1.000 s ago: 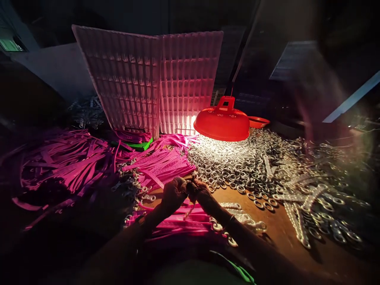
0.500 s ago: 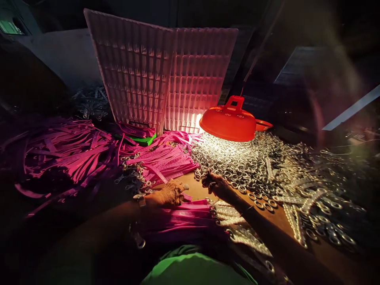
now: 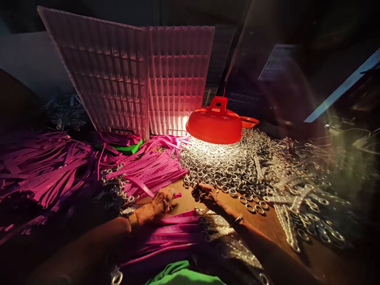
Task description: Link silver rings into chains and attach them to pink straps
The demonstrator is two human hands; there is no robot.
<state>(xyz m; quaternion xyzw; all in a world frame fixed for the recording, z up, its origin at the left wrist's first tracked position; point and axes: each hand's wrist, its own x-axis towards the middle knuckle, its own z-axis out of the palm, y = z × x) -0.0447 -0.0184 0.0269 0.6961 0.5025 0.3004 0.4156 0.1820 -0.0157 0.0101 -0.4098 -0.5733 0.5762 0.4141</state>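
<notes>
My left hand [image 3: 162, 202], with a watch [image 3: 128, 212] at its wrist, is closed around a pink strap whose short end [image 3: 177, 195] sticks out past the fingers. Facing it, my right hand [image 3: 208, 194] has its fingers curled together at the near edge of a pile of metal rings [image 3: 221, 162]. What those fingers hold, if anything, is hidden in shadow. Below both hands lies a row of pink straps [image 3: 175, 229] with rings at their right ends. Pale braided straps [image 3: 237, 245] extend from there under my right forearm.
A red lamp [image 3: 215, 126] hangs low over the rings. Behind stands a folded, ribbed panel [image 3: 118, 79]. More pink straps [image 3: 157, 168] are heaped left of the rings, beside a green tray [image 3: 132, 148]. Loose braided pieces with rings [image 3: 292, 209] spread out at the right.
The view has swung right, so things sit further left in it. Between my left fingers a pink strap end now points towards my right hand, which remains beside the rings.
</notes>
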